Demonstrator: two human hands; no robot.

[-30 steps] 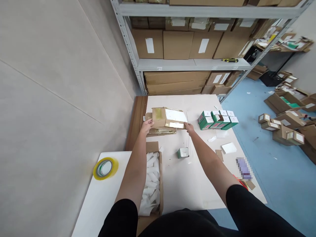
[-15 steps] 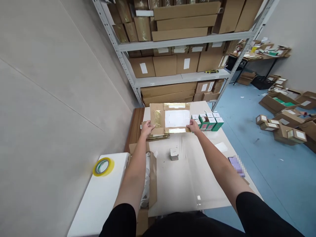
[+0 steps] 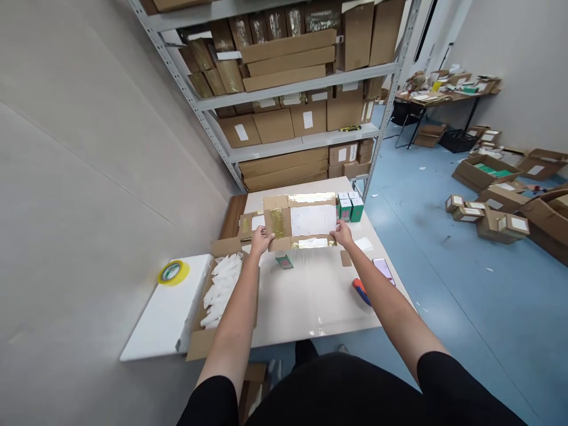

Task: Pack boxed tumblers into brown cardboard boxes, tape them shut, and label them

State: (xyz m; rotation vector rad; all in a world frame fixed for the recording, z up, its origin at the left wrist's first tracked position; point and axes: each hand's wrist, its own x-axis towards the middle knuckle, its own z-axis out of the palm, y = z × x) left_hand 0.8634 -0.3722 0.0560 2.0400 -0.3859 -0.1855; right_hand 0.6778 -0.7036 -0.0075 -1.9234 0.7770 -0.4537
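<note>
I hold a flattened cardboard box [image 3: 300, 220] up above the table, its face with a white label and shiny tape turned toward me. My left hand [image 3: 260, 240] grips its lower left corner. My right hand [image 3: 342, 232] grips its lower right corner. Under the cardboard, a small green box [image 3: 284, 261] stands on the table [image 3: 310, 302]. A group of green-and-white small boxes [image 3: 348, 205] stands just behind the cardboard's right edge. More flat cardboard [image 3: 247, 223] lies at the table's far left.
An open carton of white packets [image 3: 220, 288] sits at the table's left edge. A yellow tape roll [image 3: 173, 272] lies on the white side surface. A phone [image 3: 383, 270] and red-blue tool [image 3: 361, 290] lie at right. Shelving with cartons [image 3: 288, 118] stands behind; boxes litter the blue floor [image 3: 488, 213].
I have lifted the flattened cardboard off the pile and raised it upright toward me. The view has pulled back and tilted up, showing more shelves and floor.
</note>
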